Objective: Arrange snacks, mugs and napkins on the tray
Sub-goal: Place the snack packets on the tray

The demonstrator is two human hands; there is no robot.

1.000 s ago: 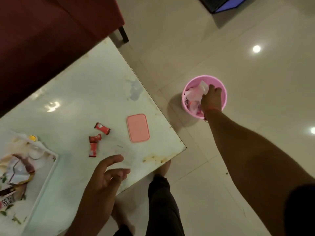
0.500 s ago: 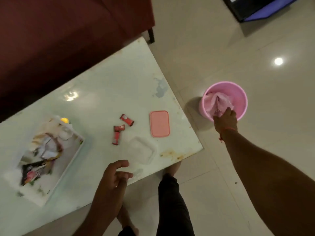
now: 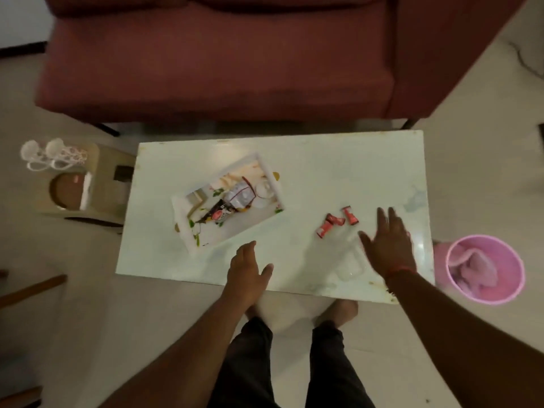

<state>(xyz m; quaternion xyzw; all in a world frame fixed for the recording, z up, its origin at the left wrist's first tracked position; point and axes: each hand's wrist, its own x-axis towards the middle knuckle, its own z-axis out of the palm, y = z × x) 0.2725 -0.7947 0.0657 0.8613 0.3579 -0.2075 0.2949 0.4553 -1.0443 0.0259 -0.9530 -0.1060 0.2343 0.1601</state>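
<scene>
A white floral tray (image 3: 266, 223) lies at an angle on the pale table (image 3: 323, 160), holding snack packets (image 3: 235, 201) and a small white cup. Three red snack wrappers (image 3: 337, 222) lie to its right. My right hand (image 3: 388, 242) hovers flat and open just right of the wrappers, over the spot where a pink lid lay; the lid is hidden. A clear container (image 3: 347, 260) sits beside that hand near the front edge. My left hand (image 3: 245, 269) is open at the table's front edge, below the tray, holding nothing.
A pink bin (image 3: 485, 269) with crumpled paper stands on the floor right of the table. A dark red sofa (image 3: 220, 54) lies behind the table. A beige stool (image 3: 85, 187) with white items stands at the left. My feet are under the front edge.
My right hand left the pink bin, leaving the paper inside, and moved back over the table beside the red wrappers. The view swung left, so the whole table and tray show.
</scene>
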